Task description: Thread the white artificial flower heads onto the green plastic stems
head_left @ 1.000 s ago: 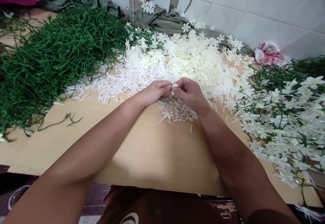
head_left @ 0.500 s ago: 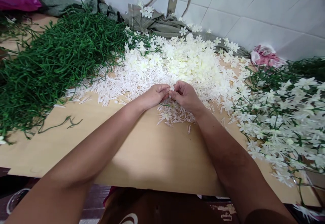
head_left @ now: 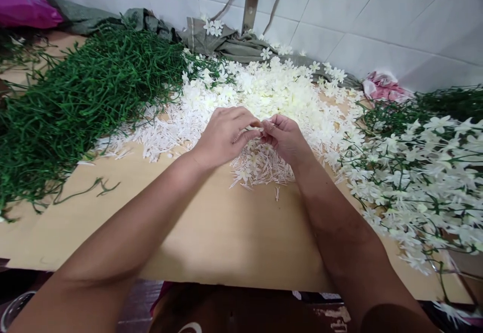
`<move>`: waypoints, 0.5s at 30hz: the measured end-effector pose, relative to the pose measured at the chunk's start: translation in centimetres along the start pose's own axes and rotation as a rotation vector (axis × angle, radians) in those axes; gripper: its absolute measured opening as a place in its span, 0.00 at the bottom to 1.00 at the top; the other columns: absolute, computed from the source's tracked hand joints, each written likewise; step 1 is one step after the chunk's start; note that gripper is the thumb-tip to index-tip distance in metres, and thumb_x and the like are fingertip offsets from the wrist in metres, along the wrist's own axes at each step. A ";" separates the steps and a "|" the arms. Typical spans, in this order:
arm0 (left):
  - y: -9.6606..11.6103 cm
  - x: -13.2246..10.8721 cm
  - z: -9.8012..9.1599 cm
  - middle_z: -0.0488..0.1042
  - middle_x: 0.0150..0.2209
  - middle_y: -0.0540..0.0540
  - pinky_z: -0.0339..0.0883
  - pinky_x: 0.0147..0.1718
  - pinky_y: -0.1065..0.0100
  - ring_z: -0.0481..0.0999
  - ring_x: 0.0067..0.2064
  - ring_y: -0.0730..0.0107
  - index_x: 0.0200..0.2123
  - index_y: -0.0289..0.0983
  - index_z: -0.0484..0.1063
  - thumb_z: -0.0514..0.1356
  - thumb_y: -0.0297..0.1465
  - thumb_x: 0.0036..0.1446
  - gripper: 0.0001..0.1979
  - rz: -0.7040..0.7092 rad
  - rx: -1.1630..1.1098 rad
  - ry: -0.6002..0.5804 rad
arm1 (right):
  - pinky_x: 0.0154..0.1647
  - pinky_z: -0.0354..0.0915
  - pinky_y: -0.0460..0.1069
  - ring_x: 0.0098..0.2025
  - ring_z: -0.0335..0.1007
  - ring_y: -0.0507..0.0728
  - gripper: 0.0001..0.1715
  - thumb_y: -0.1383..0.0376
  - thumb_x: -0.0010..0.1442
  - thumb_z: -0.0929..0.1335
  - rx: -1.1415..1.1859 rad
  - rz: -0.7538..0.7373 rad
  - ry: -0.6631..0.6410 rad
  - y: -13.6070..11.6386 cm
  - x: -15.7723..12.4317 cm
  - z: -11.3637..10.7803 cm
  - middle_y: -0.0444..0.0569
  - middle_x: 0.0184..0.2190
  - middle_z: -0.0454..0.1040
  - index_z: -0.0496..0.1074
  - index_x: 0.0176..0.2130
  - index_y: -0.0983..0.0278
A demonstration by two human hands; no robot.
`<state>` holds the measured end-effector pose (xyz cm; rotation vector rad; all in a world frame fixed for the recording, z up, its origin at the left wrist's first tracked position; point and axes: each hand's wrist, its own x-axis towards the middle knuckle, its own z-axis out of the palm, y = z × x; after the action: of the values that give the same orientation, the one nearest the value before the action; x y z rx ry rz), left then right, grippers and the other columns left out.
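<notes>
While our two hands meet over the pale wooden bench (head_left: 226,232), we pinch a small white plastic blossom (head_left: 260,129) between them; our left hand (head_left: 222,134) has its grip closed on the blossom from the left with thumb and forefinger, and our right hand (head_left: 285,137) has its grip pressed together on the same piece from the right, fingers curled in; the blossom sits right at the fingertips, mostly hidden, so we cannot tell its exact shape. Directly beneath our hands lies a small heap of loose white flower pieces with thin stalks (head_left: 260,167); beyond it spreads the wide pile of cream-white artificial blossoms (head_left: 279,89), reaching back toward the crumpled grey-green cloth (head_left: 234,44) against the white tiled wall (head_left: 358,6). To our left rises a big tangle of green plastic stems (head_left: 86,91), one stray green stem (head_left: 94,188) lying apart on the bare wood; to our right lie finished green sprays bearing white flowers (head_left: 422,172); a pink rag (head_left: 381,85) sits behind them, and a magenta bag (head_left: 26,6) fills the far left corner.
</notes>
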<state>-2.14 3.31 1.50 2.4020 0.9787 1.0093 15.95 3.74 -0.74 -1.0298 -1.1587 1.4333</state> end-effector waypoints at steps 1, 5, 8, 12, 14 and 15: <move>0.2 0.1 0.0 0.74 0.35 0.46 0.55 0.48 0.61 0.70 0.41 0.66 0.35 0.37 0.73 0.53 0.35 0.61 0.11 -0.006 0.021 0.002 | 0.23 0.64 0.43 0.22 0.65 0.45 0.27 0.52 0.40 0.77 0.003 0.009 0.007 -0.2 -0.1 0.1 0.37 0.19 0.66 0.61 0.24 0.63; 0.3 0.6 -0.5 0.70 0.27 0.49 0.59 0.41 0.64 0.68 0.33 0.71 0.32 0.38 0.71 0.52 0.36 0.62 0.12 -0.135 -0.142 0.180 | 0.22 0.64 0.42 0.25 0.67 0.47 0.24 0.54 0.43 0.77 -0.003 0.042 0.034 -1.0 -0.3 0.0 0.38 0.19 0.65 0.62 0.24 0.63; -0.4 1.3 -1.7 0.65 0.26 0.51 0.59 0.33 0.67 0.64 0.29 0.76 0.31 0.40 0.66 0.53 0.43 0.61 0.13 -0.228 -0.395 0.422 | 0.24 0.66 0.43 0.26 0.67 0.47 0.20 0.57 0.48 0.75 -0.068 0.014 0.067 -1.8 -0.3 -0.9 0.40 0.20 0.65 0.63 0.24 0.63; -1.0 2.0 -4.1 0.59 0.24 0.52 0.56 0.27 0.69 0.59 0.27 0.76 0.29 0.42 0.61 0.54 0.47 0.59 0.16 -0.358 -0.578 0.593 | 0.26 0.67 0.45 0.26 0.65 0.48 0.13 0.60 0.55 0.70 -0.265 -0.129 0.170 -2.7 -0.4 -1.8 0.42 0.22 0.67 0.64 0.26 0.62; -1.0 2.1 -5.0 0.57 0.24 0.51 0.55 0.25 0.68 0.59 0.27 0.75 0.28 0.42 0.60 0.55 0.42 0.60 0.13 -0.386 -0.655 0.607 | 0.28 0.67 0.48 0.26 0.64 0.49 0.10 0.62 0.56 0.69 -0.435 -0.215 0.137 -2.7 -0.7 -1.4 0.43 0.23 0.68 0.66 0.28 0.62; -1.0 2.1 -5.3 0.57 0.24 0.51 0.54 0.25 0.68 0.58 0.26 0.76 0.28 0.41 0.61 0.55 0.38 0.61 0.11 -0.387 -0.703 0.610 | 0.30 0.67 0.49 0.27 0.64 0.50 0.07 0.63 0.57 0.68 -0.540 -0.257 0.101 -2.6 -0.8 -1.0 0.44 0.24 0.68 0.66 0.28 0.62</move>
<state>-5.37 5.82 5.59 1.2991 0.9887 1.6240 17.51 3.25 1.61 -1.2454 -1.5831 0.8711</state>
